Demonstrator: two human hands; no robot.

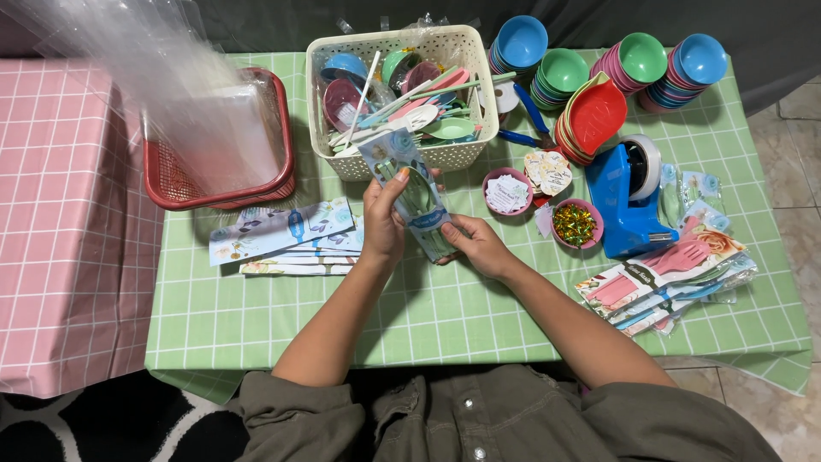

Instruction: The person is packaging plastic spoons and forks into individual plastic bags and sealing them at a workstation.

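My left hand [382,221] and my right hand [479,245] both grip a clear wrapped packet [412,184] that holds green plastic cutlery on a floral printed card. The left hand has the packet's upper middle, with the thumb across its front. Its lower end rests in the right hand. The packet is tilted, just in front of a white basket [475,51] full of plastic spoons, forks and small bowls.
Floral cards [278,229] lie left of my hands. A red basket [162,175] holds clear bags. Two small pink bowls [506,190] with tags and beads, a blue tape dispenser [627,192], stacked coloured bowls [633,60] and finished cutlery packets [667,274] sit to the right on the green checked cloth.
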